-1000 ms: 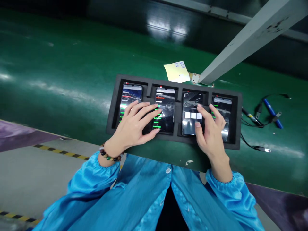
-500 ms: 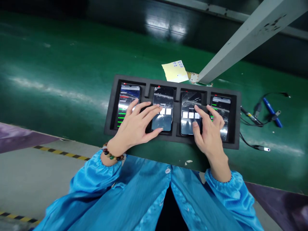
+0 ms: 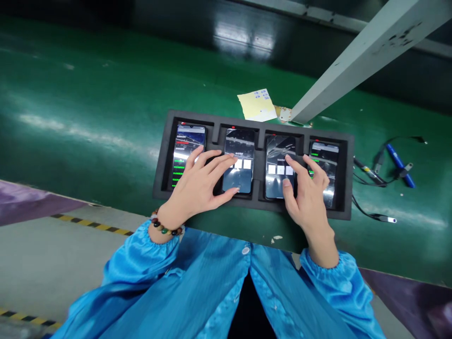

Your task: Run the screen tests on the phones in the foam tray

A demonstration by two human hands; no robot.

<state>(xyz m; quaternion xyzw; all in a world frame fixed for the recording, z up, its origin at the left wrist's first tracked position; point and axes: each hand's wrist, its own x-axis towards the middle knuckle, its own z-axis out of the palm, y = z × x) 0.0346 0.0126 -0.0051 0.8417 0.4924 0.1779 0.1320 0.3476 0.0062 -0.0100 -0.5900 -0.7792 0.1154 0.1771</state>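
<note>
Several smartphones lie screen up in the compartments of a black foam tray (image 3: pixel 219 120). My left hand (image 3: pixel 197 188) is open, fingers spread, reaching over the left-end phone (image 3: pixel 190 136) to the second phone (image 3: pixel 240 141). Its fingertips are at that phone's white squares and its thumb at the lower edge. My right hand (image 3: pixel 307 193) is open too, with a fingertip at the squares on the third phone (image 3: pixel 275 183) and the thumb at its right side. Other fingers of this hand partly cover the right-end phone (image 3: pixel 330 155), which shows green text.
Behind the tray a yellow note (image 3: pixel 257 106) with handwriting lies beside the foot of a grey metal post (image 3: pixel 339 66). Black cables (image 3: pixel 381 216) and a blue pen-like stick (image 3: pixel 400 165) lie to the right on the green table (image 3: pixel 88 108).
</note>
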